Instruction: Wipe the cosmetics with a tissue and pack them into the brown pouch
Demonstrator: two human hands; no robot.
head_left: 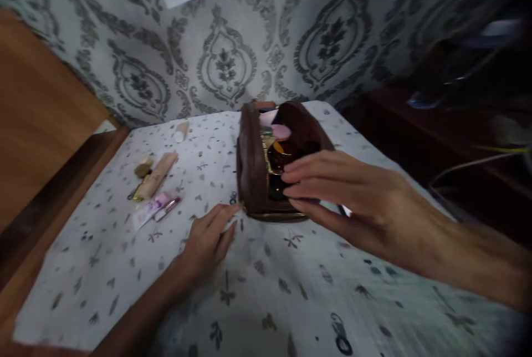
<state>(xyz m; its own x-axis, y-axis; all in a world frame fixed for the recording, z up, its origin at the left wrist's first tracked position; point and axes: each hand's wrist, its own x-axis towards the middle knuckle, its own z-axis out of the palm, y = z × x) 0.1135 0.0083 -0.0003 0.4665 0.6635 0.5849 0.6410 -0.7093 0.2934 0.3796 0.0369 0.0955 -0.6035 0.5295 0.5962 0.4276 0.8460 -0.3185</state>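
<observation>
A brown zippered bag (252, 179) stands unzipped on the patterned cloth, its mouth facing me. Inside it I make out a pink item (281, 132) and a shiny dark amber item (286, 152); deeper contents are in shadow. My right hand (353, 193) is over the right part of the opening, fingers stretched out and nothing visible in them. Its fingers cover part of the bag's contents and front edge. At the bag's front left corner, my left hand (211, 238) reaches out with its fingertips by the end of the zip, thumb apart from the fingers.
On the left of the cloth (124, 279) lie a beige tube (160, 174), a pink and white tube (150, 208), a lipstick-like stick (167, 209) and a round gold item (143, 168). A small tube (181, 132) lies farther back. Wooden panel (41, 107) at left; dark furniture at right.
</observation>
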